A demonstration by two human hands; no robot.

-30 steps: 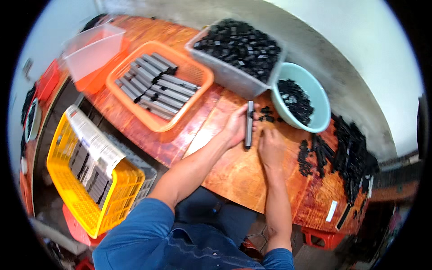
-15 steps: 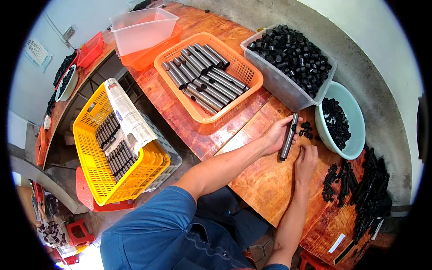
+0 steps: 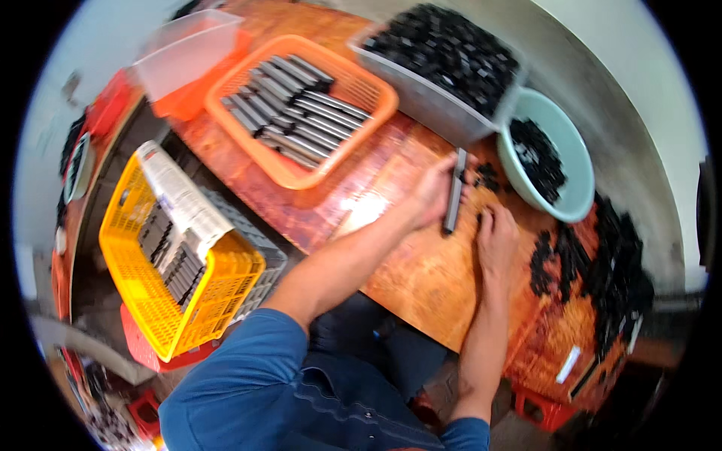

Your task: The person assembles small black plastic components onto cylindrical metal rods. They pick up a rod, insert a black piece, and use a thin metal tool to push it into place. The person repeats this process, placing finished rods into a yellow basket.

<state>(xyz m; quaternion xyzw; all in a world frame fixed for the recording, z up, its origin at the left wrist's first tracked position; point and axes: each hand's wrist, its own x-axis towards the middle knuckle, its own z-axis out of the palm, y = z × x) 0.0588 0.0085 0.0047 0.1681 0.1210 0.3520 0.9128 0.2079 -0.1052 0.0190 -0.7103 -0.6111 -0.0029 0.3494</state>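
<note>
My left hand (image 3: 432, 194) is closed around a grey metal tube (image 3: 454, 197) with dark ends, held aslant over the wooden table (image 3: 406, 289). To its right my right hand (image 3: 497, 234) has its fingers curled together, apart from the tube. A small dark spot shows at those fingertips, too blurred to name. Just beyond both hands lies a small cluster of black pieces (image 3: 487, 177). An orange basket (image 3: 289, 179) farther left holds several similar tubes (image 3: 323, 120).
A clear bin (image 3: 429, 113) heaped with black caps and a pale green bowl (image 3: 583, 199) of black parts stand beyond my hands. Black strips (image 3: 620, 278) pile up at right. At left is a yellow crate (image 3: 162, 331) with tubes and newspaper (image 3: 184, 197).
The whole view has shifted and blurred, the table things moving up and left in the picture. My left hand still grips the tube. A dark spot now shows at my right fingertips.
</note>
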